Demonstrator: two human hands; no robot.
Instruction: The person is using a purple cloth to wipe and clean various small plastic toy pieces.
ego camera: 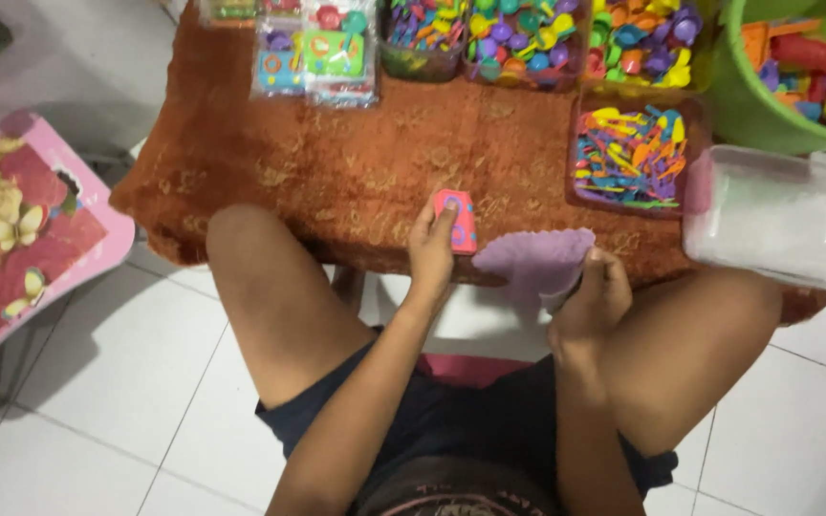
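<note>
I sit on a white tiled floor with my knees apart, facing a low brown patterned rug [356,162]. My left hand [429,250] grips a small pink block-shaped toy [458,220] with blue marks, at the rug's near edge. My right hand [593,304] pinches the lower right edge of a flat lilac sheet with scalloped edges [531,260], which lies over the rug's near edge just right of the pink toy. Both hands are close together between my knees.
Along the rug's far side stand clear tubs of small colourful plastic pieces [523,38] and packed toy sets [315,53]. A tub of thin coloured tools [631,158] is right of centre. A green bucket [748,105], a clear lidded box [786,220] and a pink floral tray [21,239] flank the rug.
</note>
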